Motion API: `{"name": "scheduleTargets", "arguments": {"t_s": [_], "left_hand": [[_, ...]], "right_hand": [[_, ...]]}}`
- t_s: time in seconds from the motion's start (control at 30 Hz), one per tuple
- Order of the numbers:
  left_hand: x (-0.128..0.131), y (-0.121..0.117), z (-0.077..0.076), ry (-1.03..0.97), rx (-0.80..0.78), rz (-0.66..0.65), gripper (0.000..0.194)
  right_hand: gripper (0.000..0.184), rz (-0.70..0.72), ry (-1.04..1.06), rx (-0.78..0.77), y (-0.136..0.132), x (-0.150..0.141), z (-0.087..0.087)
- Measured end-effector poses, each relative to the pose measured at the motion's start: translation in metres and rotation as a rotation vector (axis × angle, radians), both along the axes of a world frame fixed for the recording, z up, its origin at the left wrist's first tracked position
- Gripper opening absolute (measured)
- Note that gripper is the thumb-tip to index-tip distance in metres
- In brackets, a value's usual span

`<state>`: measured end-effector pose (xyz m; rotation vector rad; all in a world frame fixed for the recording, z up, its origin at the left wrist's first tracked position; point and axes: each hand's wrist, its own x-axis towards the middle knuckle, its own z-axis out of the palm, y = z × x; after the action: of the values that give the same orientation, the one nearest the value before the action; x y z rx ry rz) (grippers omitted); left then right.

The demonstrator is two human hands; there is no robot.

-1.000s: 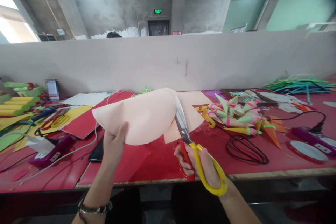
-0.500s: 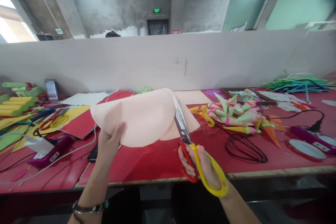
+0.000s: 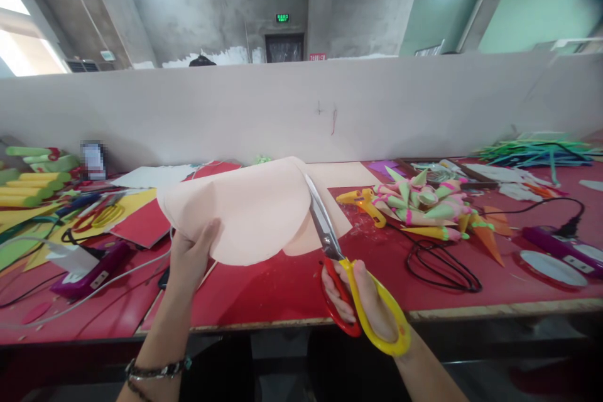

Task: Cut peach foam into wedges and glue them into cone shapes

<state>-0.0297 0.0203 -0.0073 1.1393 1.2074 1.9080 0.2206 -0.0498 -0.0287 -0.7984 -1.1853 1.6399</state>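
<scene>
My left hand (image 3: pixel 191 255) grips the lower left edge of a pale peach foam sheet (image 3: pixel 245 207), holding it up over the red table (image 3: pixel 282 282). The sheet's right edge is cut in a curve. My right hand (image 3: pixel 365 301) is closed in the yellow and red handles of large scissors (image 3: pixel 343 270). Their steel blades point up and away, lying against the sheet's curved right edge. A cut-off peach piece (image 3: pixel 330 226) hangs behind the blades.
A pile of pink and green foam cones (image 3: pixel 424 204) lies right of the scissors, with a yellow glue gun (image 3: pixel 365 202), a black cable loop (image 3: pixel 443 267) and a purple glue gun (image 3: pixel 560 245). Left are another purple glue gun (image 3: pixel 92 273), yellow scissors (image 3: pixel 101 217) and foam sheets. A white partition (image 3: pixel 301 107) stands behind.
The sheet and my left hand have shifted a little left and down. The scissors have moved slightly left along the curved edge, with my right hand lower.
</scene>
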Motion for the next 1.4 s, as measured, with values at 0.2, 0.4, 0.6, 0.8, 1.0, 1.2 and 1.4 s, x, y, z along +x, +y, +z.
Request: {"name": "scheduleTargets", "arguments": {"t_s": [0.2, 0.4, 0.6, 0.8, 1.0, 1.2, 1.4], "left_hand": [[-0.001, -0.001, 0.003, -0.023, 0.034, -0.033, 0.036], [-0.002, -0.005, 0.011, -0.073, 0.039, -0.037, 0.038], [-0.003, -0.009, 0.011, -0.087, -0.025, -0.045, 0.050], [-0.004, -0.009, 0.011, -0.084, -0.036, -0.060, 0.051], [-0.007, -0.009, 0.010, -0.083, -0.038, -0.040, 0.048], [-0.008, -0.009, 0.009, -0.069, -0.043, -0.038, 0.052], [-0.007, -0.008, 0.009, -0.072, -0.046, -0.058, 0.049]], "right_hand": [[0.054, 0.056, -0.001, -0.007, 0.001, 0.005, -0.003], [0.057, 0.169, 0.062, 0.006, 0.006, 0.012, -0.013], [0.060, 0.169, 0.066, 0.004, 0.007, 0.011, -0.011], [0.058, 0.154, 0.039, -0.048, 0.007, 0.007, -0.006], [0.055, 0.120, 0.010, -0.045, 0.004, 0.007, -0.005], [0.059, 0.085, 0.019, -0.044, 0.003, 0.004, -0.006], [0.057, 0.050, 0.015, -0.078, 0.001, 0.002, -0.004]]}}
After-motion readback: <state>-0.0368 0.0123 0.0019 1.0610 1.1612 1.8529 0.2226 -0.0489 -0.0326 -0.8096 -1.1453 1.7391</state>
